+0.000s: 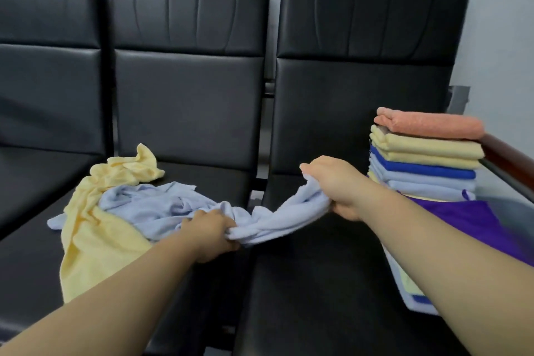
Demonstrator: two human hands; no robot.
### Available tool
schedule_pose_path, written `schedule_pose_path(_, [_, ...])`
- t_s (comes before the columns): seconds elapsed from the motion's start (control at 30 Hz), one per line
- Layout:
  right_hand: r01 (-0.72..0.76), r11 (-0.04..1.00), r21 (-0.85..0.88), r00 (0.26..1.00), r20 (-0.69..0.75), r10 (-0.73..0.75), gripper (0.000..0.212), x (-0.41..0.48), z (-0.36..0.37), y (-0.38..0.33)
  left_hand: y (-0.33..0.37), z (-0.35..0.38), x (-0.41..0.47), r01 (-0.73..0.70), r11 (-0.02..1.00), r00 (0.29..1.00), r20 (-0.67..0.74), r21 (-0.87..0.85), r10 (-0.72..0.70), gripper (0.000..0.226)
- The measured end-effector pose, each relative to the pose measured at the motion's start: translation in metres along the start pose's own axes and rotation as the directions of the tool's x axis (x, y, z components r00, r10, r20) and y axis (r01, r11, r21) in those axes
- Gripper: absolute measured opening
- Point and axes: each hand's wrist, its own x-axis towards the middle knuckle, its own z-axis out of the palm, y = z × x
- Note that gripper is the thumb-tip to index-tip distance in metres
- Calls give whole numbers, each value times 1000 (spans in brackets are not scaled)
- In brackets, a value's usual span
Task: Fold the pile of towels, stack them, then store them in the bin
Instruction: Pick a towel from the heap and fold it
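Black padded seats run in a row against a pale grey wall, and both my hands are out over them. My left hand is clenched around a bunched part of the light blue towel, fingers curled over the top of it. My right hand grasps the same towel further along, with the cloth gathered in its fist. Between the two grips the towel stretches as a twisted rope across the gap between two seats. To the left of my left hand the rest of it lies crumpled on the seat, on top of a rumpled yellow towel (one corner of that sticks up at the far side). Just beyond my right hand stands the stack of folded towels, with an orange towel on top, then yellow, dark blue and pale blue layers. To the right of my right forearm a purple cloth spreads out in front of the stack, near a wooden armrest.
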Motion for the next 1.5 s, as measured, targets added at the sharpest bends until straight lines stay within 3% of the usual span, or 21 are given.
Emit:
schedule_pose_path(0.1, [150,946,-288,987,104,-125,32,-16,-13,24,21,2,4,-67,996,997,-22,60,69,28])
schedule_pose_path(0.2, [176,844,-507,975,208,-79,38,-32,-29,44,45,-11,-10,-235,968,972,-39,-86,232,14])
schedule_pose_path(0.3, [154,870,-469,981,180,-76,32,-41,-40,62,63,-25,-31,-319,899,947,-58,-300,316,3])
schedule_pose_path(0.4, [119,876,-467,991,107,-78,38,-45,-41,82,69,-25,-37,-345,856,913,74,-384,401,26])
schedule_pose_path(0.5, [65,801,-596,996,87,-16,42,-42,-36,101,74,-16,-36,-325,870,874,234,-371,426,45])
schedule_pose_path(0.63, [21,756,-654,995,84,45,36,-30,-27,119,84,-8,-27,-200,787,955,62,-584,289,37])
schedule_pose_path(0.77, [-22,736,-677,998,23,50,50,-16,-17,129,92,2,-10,-183,915,978,-159,-361,133,31])
schedule_pose_path(0.9, [-35,586,-810,985,73,159,20,-7,-10,132,98,13,6,-202,948,968,-196,-246,155,31])
schedule_pose_path(1.0, [-7,647,-762,990,86,111,13,-6,-15,135,104,21,14,-317,939,938,-191,-134,289,30])
schedule_pose_path(1.17, [104,747,-656,994,85,-65,11,-10,-24,138,113,14,25,-257,950,953,-209,-176,220,18])
schedule_pose_path(1.27, [145,772,-619,989,103,-103,16,-6,-26,145,115,14,29,-286,952,957,-79,-105,279,30])
schedule_pose_path(1.37, [127,787,-604,991,109,-77,9,-4,-23,147,114,16,34,-313,946,950,-19,-82,312,14])
schedule_pose_path(1.5, [73,817,-572,995,101,-18,38,-2,-18,141,111,15,33,-333,942,941,-75,-44,329,12])
